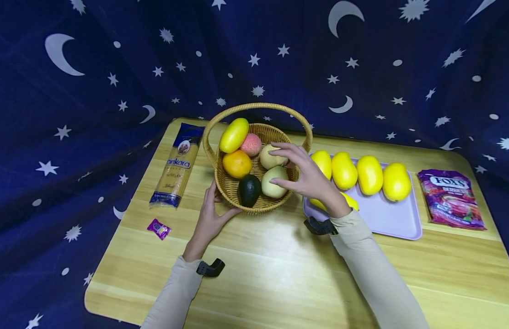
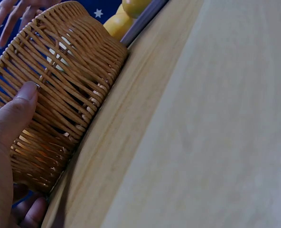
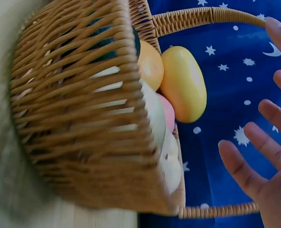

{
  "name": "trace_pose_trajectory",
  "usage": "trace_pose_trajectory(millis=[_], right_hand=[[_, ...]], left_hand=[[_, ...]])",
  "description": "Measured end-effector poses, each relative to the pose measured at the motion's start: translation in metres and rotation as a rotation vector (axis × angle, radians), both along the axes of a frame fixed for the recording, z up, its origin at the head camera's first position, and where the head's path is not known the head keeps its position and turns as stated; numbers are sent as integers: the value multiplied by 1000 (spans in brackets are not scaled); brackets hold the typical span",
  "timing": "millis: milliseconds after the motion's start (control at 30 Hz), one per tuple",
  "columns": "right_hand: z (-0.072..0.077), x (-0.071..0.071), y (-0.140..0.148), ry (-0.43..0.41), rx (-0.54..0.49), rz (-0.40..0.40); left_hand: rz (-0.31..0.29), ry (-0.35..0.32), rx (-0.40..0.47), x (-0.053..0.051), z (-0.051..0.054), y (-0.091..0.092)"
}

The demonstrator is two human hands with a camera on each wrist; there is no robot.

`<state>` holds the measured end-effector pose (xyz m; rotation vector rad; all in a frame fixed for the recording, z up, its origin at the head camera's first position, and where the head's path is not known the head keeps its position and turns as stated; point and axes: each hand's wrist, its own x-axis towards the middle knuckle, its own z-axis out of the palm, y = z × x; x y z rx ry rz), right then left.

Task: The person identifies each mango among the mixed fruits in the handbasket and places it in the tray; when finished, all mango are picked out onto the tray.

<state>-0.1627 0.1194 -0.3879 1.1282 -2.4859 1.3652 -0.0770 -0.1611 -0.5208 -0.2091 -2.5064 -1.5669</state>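
A wicker basket (image 1: 284,133) with an arched handle stands on the table. Inside lie a yellow mango (image 1: 234,135), a pink peach-like fruit (image 1: 251,145), an orange (image 1: 237,164), a dark avocado (image 1: 249,191) and two pale pears (image 1: 275,183). My left hand (image 1: 209,219) holds the basket's lower left side, its thumb (image 2: 21,105) against the woven wall and other fingers near the base. Over the basket's right rim hovers my right hand (image 1: 307,172), fingers spread and apart from the fruit in the right wrist view (image 3: 268,166).
Right of the basket, a lilac tray (image 1: 392,221) bears several yellow mangoes (image 1: 370,175). A purple Fox's candy bag (image 1: 451,198) lies at the far right. On the left are a pasta packet (image 1: 176,171) and a small wrapped candy (image 1: 158,229). A star-patterned cloth (image 1: 221,55) hangs behind.
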Motion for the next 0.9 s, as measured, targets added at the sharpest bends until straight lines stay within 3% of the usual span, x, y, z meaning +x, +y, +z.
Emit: trace_pose_trajectory(millis=[300,667,900], right_hand=[[3,-22,-28,-28,43,-4],[4,-45,-63,-21,245,30],[0,-57,-81,-34,253,81]], left_hand=[[0,-2,-6,0,1,0],[0,-14,-2,0,1,0],[-5,-11,-8,0,1,0]])
